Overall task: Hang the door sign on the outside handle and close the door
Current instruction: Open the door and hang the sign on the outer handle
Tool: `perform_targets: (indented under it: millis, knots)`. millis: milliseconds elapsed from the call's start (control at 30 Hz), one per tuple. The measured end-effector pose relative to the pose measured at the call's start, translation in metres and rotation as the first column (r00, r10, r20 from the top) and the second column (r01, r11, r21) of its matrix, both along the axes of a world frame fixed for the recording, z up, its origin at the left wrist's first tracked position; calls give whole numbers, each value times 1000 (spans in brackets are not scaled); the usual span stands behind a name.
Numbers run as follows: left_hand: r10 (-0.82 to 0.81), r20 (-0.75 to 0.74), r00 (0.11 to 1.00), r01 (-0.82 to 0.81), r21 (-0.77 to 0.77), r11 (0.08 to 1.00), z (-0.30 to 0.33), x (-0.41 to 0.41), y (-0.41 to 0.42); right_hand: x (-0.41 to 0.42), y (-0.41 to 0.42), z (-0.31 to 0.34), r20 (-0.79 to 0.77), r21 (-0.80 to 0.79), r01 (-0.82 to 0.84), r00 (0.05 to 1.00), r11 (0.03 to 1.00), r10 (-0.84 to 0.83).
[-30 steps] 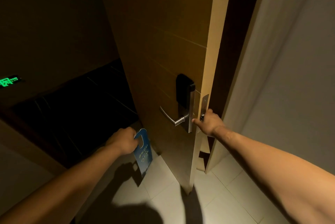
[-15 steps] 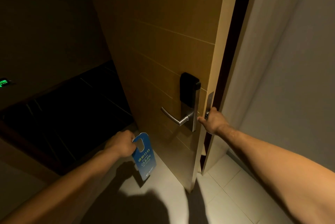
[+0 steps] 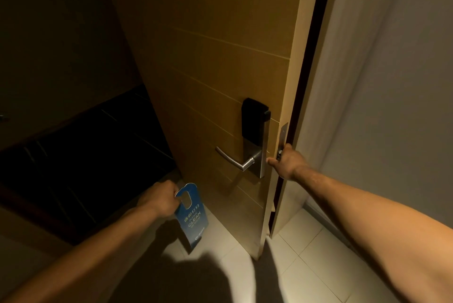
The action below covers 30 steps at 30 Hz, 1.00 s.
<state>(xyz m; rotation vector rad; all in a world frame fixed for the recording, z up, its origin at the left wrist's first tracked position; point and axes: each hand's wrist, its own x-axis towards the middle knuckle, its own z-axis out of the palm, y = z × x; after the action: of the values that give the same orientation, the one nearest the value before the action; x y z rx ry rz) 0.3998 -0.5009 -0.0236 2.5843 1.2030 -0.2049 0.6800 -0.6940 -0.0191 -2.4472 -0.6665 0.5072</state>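
While my right hand (image 3: 288, 161) clamps the door (image 3: 220, 70) edge, seemingly steadying it, my left hand (image 3: 159, 201) pinches the door sign (image 3: 192, 217) below the outside handle (image 3: 232, 159).

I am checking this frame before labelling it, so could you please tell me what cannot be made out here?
Head view only:
- Inside handle: hidden behind the door edge; the right hand grips there, over the latch plate.
- Small print on the blue door sign below "CLEAN": too small to read; the left hand covers its top left corner.
- Dark corridor at left: too dim to tell details.
- Outside handle: visible, nothing hung yet.
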Motion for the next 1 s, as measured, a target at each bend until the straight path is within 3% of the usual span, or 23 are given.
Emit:
perform_targets:
  millis: [500,800,1000]
  knots:
    - [7,48,999,-7,-13,1000,-11,15,-4,6,1,-4,11,-59,-27,1000,998,28]
    - [46,82,996,-48,27,998,4,18,-15,-1,-7,-13,34,2,-26,999,1000,26]
    - [44,101,994,-53,85,995,10,17,-18,-24,-5,-9,-30,-138,-64,998,988,60]
